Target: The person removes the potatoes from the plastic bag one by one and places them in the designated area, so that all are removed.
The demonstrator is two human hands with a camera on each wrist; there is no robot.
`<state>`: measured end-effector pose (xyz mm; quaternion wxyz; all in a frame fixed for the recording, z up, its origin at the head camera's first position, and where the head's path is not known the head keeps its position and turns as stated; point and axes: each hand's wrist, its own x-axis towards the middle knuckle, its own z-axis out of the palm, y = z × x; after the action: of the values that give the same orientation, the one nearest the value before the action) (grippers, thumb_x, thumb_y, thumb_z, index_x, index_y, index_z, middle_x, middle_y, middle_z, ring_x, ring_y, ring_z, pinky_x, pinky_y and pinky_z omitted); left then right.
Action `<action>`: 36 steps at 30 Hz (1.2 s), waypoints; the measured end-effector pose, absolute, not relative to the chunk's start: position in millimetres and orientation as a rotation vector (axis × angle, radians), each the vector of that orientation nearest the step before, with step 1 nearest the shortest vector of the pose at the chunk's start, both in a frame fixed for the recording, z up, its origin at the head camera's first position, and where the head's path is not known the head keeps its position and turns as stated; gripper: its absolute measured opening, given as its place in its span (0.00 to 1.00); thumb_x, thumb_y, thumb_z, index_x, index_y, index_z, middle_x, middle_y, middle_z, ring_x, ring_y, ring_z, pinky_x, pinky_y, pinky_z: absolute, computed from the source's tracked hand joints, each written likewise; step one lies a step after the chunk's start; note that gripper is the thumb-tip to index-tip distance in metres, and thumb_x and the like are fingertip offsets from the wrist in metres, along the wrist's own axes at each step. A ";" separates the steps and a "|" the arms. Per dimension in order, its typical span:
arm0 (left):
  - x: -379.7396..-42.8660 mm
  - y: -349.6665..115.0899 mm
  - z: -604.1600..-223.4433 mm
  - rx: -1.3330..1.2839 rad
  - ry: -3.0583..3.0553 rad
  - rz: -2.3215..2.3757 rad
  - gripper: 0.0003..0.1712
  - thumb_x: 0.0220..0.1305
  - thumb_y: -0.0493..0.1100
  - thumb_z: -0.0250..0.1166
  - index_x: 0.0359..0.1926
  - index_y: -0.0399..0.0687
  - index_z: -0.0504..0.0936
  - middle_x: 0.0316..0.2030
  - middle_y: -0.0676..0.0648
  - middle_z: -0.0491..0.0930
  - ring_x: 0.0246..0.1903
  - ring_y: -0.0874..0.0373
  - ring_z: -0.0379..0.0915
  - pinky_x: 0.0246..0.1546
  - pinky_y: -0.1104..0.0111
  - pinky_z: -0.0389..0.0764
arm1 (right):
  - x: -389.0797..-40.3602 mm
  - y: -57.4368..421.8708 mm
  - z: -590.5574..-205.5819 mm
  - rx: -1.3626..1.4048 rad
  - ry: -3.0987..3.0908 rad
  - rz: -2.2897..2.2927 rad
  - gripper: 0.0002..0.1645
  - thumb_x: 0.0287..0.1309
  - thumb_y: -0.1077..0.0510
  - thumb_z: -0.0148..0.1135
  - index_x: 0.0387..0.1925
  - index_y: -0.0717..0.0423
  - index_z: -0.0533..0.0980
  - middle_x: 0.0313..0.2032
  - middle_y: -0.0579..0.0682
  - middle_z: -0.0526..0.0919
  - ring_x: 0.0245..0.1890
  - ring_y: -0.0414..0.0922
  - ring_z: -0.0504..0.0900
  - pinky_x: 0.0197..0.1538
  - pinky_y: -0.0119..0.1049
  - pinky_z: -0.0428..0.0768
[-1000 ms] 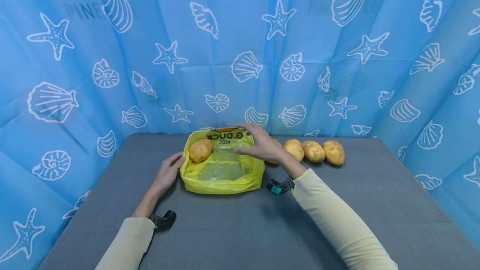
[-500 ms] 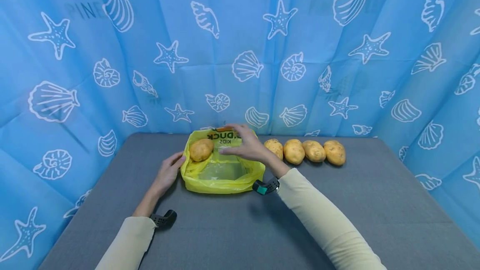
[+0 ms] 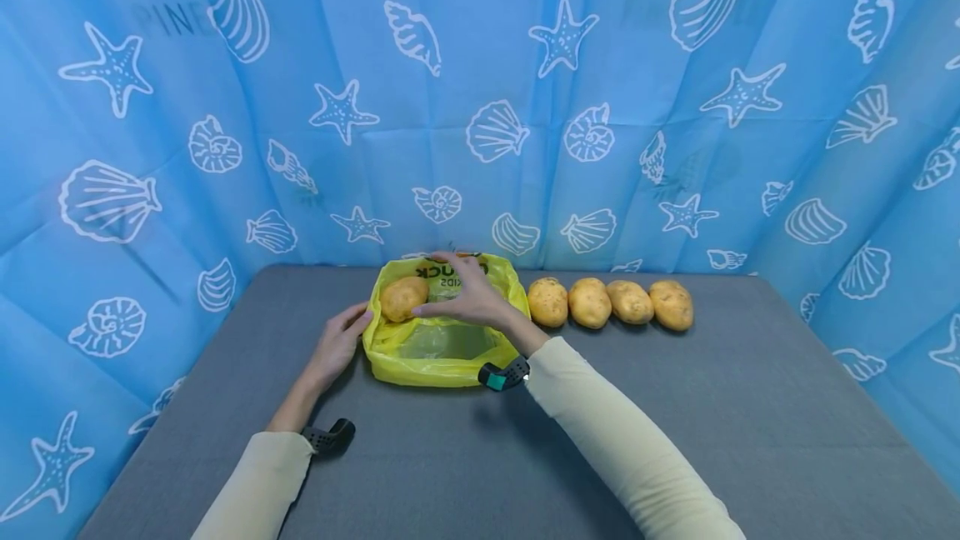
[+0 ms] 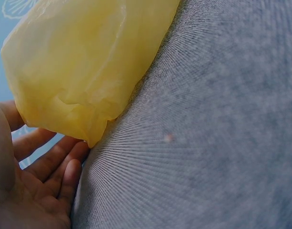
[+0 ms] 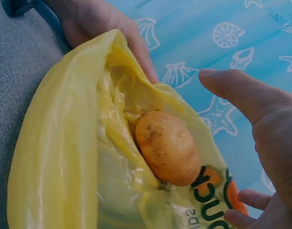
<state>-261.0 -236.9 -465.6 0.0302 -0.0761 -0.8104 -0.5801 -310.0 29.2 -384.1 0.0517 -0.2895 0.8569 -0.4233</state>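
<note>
A yellow plastic bag (image 3: 427,374) with dark lettering stands on the grey table, its mouth spread upward. One potato (image 3: 403,299) lies inside at the bag's left end; the right wrist view shows this potato (image 5: 167,148) against the yellow film. My left hand (image 3: 334,348) touches the bag's left side with loosely extended fingers, and in the left wrist view the fingers (image 4: 55,162) lie against the outside of the plastic. Over the bag's mouth is my right hand (image 3: 471,297), thumb and fingers spread wide apart, holding nothing, close to the potato's right side.
Several potatoes stand in a row right of the bag, from the nearest potato (image 3: 548,302) to the end potato (image 3: 671,305). A blue curtain (image 3: 480,90) with white shell prints hangs behind the grey table (image 3: 420,465).
My right hand has moved left across the bag's mouth, toward the potato inside, uncovering the nearest potato of the row. My left hand has stayed at the bag's side.
</note>
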 end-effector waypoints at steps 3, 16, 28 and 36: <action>-261.4 -236.6 -465.2 -0.235 -2.495 -1.788 0.29 0.82 0.49 0.49 0.72 0.34 0.67 0.69 0.33 0.67 0.70 0.41 0.60 0.68 0.48 0.61 | -311.2 23.3 -387.8 -0.858 2.583 -1.311 0.55 0.54 0.41 0.77 0.77 0.43 0.59 0.74 0.62 0.56 0.73 0.61 0.57 0.66 0.63 0.65; -261.0 -236.2 -463.5 -0.230 -2.500 -1.796 0.28 0.83 0.47 0.48 0.72 0.33 0.66 0.70 0.33 0.66 0.70 0.41 0.59 0.68 0.48 0.60 | -311.2 -3.4 -399.3 -0.680 2.589 -1.307 0.64 0.48 0.37 0.79 0.79 0.49 0.55 0.78 0.60 0.52 0.77 0.60 0.46 0.70 0.64 0.58; -257.4 -234.2 -456.9 -0.207 -2.532 -1.760 0.28 0.83 0.47 0.47 0.73 0.32 0.65 0.70 0.31 0.65 0.71 0.39 0.58 0.69 0.47 0.59 | -310.3 -22.0 -402.1 -0.486 2.617 -1.324 0.63 0.44 0.34 0.79 0.78 0.45 0.58 0.76 0.61 0.53 0.75 0.61 0.51 0.68 0.63 0.62; -239.4 -223.1 -426.0 -0.204 -2.569 -1.748 0.26 0.83 0.41 0.47 0.71 0.26 0.65 0.69 0.27 0.65 0.69 0.35 0.59 0.68 0.46 0.61 | -315.0 -25.7 -404.6 -0.415 2.575 -1.364 0.60 0.47 0.36 0.79 0.77 0.43 0.60 0.78 0.58 0.52 0.78 0.59 0.41 0.72 0.64 0.55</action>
<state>-239.4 -223.1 -426.0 0.0136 -0.0656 -0.8249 -0.5612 -315.0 -25.7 -404.6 0.0989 -0.1402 0.8705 -0.4613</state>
